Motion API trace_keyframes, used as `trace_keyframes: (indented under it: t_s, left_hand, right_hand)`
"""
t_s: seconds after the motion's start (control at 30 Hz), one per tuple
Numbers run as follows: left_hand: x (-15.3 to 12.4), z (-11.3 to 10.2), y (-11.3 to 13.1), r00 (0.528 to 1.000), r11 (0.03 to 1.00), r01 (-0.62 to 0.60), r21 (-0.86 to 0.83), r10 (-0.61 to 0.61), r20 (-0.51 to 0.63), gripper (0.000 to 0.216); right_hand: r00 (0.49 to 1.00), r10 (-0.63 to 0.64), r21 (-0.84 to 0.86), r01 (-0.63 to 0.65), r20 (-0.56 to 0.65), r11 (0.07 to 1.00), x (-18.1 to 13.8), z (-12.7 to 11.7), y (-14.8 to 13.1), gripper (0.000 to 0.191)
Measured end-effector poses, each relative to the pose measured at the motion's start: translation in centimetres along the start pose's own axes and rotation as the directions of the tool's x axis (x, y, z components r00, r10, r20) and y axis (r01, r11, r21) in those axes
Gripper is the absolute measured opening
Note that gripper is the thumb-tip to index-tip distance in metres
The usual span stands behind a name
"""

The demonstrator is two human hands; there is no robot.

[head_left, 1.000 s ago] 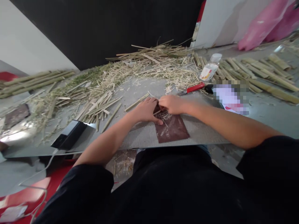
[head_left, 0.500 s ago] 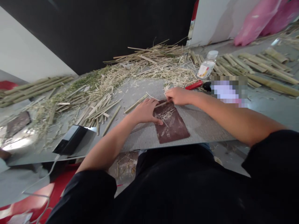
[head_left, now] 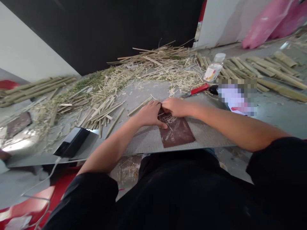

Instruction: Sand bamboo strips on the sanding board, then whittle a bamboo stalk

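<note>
A dark brown sheet of sandpaper (head_left: 179,132) with pale dust streaks lies flat near the front edge of the table. My left hand (head_left: 151,115) rests across its left side, thumb stretched out on the sheet and fingers spread forward. The closed fingers of my right hand (head_left: 175,107) pinch a thin bamboo strip at the sheet's far edge, right beside the left fingertips. Both hands cover most of that strip. Another bamboo strip (head_left: 139,106) lies just left of them.
Bamboo shavings and slivers (head_left: 153,68) heap along the back. A red-handled knife (head_left: 199,88), clear bottle (head_left: 213,68) and blurred phone (head_left: 233,97) sit to the right, with split bamboo (head_left: 271,68) behind. On the left are loose strips (head_left: 105,111) and a black box (head_left: 72,142) with a cable.
My right hand has slid left along the sandpaper's far edge, up against my left hand, bringing the strip with it. The left hand has stayed in place. More of the knife shows now.
</note>
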State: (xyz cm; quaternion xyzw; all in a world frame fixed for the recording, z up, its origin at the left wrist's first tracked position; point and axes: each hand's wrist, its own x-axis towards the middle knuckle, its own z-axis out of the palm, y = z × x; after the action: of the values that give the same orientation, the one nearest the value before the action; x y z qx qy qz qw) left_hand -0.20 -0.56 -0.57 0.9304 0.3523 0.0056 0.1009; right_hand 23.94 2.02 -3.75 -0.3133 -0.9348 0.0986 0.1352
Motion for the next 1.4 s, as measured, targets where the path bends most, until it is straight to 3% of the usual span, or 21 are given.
trace_keyframes:
  t_s: [0.07, 0.23, 0.4, 0.53, 0.7, 0.8, 0.87, 1.03, 1.2, 1.4]
  left_hand:
    - [0.0, 0.0, 0.0, 1.000, 1.000, 0.001, 0.000, -0.001, -0.004, 0.109]
    - [0.1, 0.0, 0.2, 1.000, 1.000, -0.003, 0.004, 0.003, 0.011, 0.113]
    - [0.2, -0.2, 0.2, 1.000, 1.000, 0.005, 0.004, -0.005, 0.005, 0.106]
    - [0.0, -0.2, 0.3, 1.000, 1.000, 0.007, -0.015, -0.006, 0.015, 0.109]
    - [-0.1, -0.2, 0.5, 1.000, 1.000, 0.021, 0.005, -0.021, 0.014, 0.105]
    - [-0.1, -0.4, 0.6, 1.000, 1.000, 0.001, 0.000, -0.001, 0.027, 0.103]
    - [-0.2, -0.4, 0.7, 0.999, 1.000, -0.001, 0.007, 0.001, 0.036, 0.107]
    - [-0.2, -0.4, 0.8, 0.999, 0.999, 0.022, 0.031, -0.023, 0.024, 0.104]
    - [-0.2, 0.1, 0.5, 1.000, 0.999, -0.022, 0.039, 0.022, 0.008, 0.103]
    - [-0.1, 0.1, 0.3, 1.000, 0.999, -0.021, 0.039, 0.021, -0.002, 0.100]
  right_hand:
    - [1.000, -0.025, 0.030, 0.024, 0.017, 0.999, -0.1, 0.1, 0.3, 0.022]
    - [0.994, 0.089, 0.025, -0.088, -0.064, 0.996, -0.5, -0.2, 1.2, 0.021]
    - [0.999, -0.042, 0.028, 0.041, 0.015, 0.999, -0.2, -0.1, 0.4, 0.019]
    - [0.992, 0.115, 0.028, -0.113, -0.060, 0.993, -0.9, -0.5, 1.5, 0.018]
    - [0.999, -0.050, 0.036, 0.050, 0.000, 0.998, -0.3, 0.0, 0.4, 0.018]
    - [1.000, 0.020, 0.058, -0.020, -0.009, 0.998, -0.6, -0.1, 0.9, 0.019]
    - [0.992, 0.093, 0.050, -0.089, -0.082, 0.995, -0.8, -0.1, 1.2, 0.020]
    - [0.999, -0.037, 0.050, 0.038, -0.025, 0.998, -0.6, 0.0, 0.4, 0.019]
    - [0.982, 0.154, 0.088, -0.145, -0.109, 0.986, -1.9, -0.8, 1.8, 0.017]
    - [1.000, 0.005, 0.103, -0.002, -0.024, 0.995, -1.6, -0.4, 0.9, 0.019]
